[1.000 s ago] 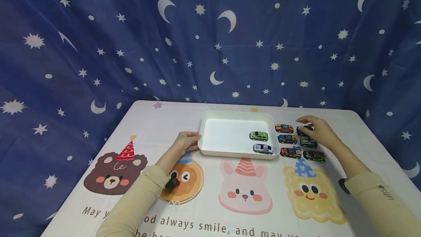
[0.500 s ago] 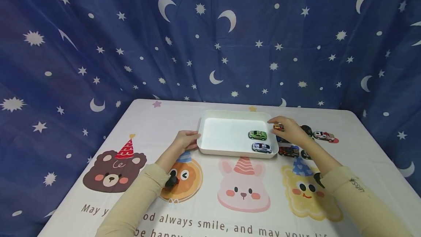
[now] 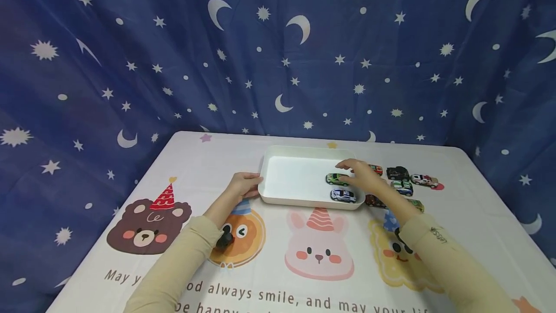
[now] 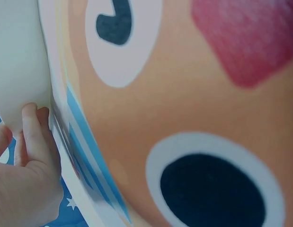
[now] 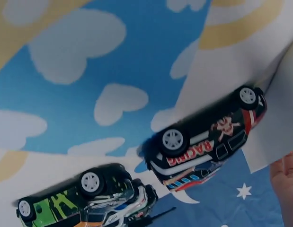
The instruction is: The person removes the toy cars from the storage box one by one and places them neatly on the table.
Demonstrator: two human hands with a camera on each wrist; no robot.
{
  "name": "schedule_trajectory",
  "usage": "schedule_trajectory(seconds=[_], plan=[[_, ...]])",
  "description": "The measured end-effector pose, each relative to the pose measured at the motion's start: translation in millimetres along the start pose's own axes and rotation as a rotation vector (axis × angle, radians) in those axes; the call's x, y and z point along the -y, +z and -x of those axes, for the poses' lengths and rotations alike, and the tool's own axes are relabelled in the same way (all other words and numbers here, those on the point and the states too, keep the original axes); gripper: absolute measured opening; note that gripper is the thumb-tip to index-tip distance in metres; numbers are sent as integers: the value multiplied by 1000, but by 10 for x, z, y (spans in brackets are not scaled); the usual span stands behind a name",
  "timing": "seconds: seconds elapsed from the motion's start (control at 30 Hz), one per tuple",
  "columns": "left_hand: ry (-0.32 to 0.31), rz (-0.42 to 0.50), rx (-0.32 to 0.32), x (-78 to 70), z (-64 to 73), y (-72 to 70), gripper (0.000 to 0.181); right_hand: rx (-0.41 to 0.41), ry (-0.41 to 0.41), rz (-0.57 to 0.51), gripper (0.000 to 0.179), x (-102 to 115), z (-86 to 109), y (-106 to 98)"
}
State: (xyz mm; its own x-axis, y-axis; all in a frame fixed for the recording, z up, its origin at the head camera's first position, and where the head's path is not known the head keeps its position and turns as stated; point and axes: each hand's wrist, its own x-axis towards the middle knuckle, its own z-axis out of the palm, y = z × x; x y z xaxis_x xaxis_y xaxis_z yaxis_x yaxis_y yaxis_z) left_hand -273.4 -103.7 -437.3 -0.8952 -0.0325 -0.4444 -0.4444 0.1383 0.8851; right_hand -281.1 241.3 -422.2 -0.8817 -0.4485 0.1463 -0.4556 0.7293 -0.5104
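My left hand (image 3: 243,185) grips the left end of a shallow white tray (image 3: 282,203). In the left wrist view, its fingers and thumb hold the tray's edge (image 4: 21,71). Over the right part of the tray is my right hand (image 3: 364,176), thumb and fingers spread at a green toy car (image 3: 335,179) in the tray. The thumb overlaps the car's right end. In front of that car is a white-and-blue toy car (image 3: 343,195), also in the tray. The right wrist view shows only a bit of the right hand (image 5: 286,182) at its edge.
Right of the tray stand several toy cars: a red one (image 3: 376,170), a black one (image 3: 397,173), a white-and-red one (image 3: 424,180) and a dark RACING car (image 5: 203,139). The right forearm partly covers this group. A printed white cloth (image 3: 260,298) covers the table; a blue curtain hangs behind.
My right hand has moved left from the black toy car, past the red one, to the green car in the tray. The white-and-red car has come into sight. The left hand stays on the tray.
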Motion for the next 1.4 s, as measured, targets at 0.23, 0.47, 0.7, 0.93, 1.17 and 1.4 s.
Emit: schedule_trajectory(seconds=[0.23, 0.47, 0.7, 0.93, 1.17, 1.4], plan=[[18, -7, -4, -1, 14, -35, 37, 55, 40, -1, 38, -73, -78, 58], [41, -35, 0, 30, 39, -24, 35, 87, 55, -14, 36, -139, -43, 68], [40, -45, 6, 45, 26, -1, 35, 114, 115, 17, 44, -181, 1, 91], [36, -43, -15, 29, -15, 10, 36, 108, 46, 48, 43, -190, -54, 87], [33, -30, -14, 29, -12, 24, 35, 104, 35, 127, 34, -213, -87, 127], [35, -32, -16, 25, -14, 3, 35, 88, 85, 58, 32, -167, -89, 140]])
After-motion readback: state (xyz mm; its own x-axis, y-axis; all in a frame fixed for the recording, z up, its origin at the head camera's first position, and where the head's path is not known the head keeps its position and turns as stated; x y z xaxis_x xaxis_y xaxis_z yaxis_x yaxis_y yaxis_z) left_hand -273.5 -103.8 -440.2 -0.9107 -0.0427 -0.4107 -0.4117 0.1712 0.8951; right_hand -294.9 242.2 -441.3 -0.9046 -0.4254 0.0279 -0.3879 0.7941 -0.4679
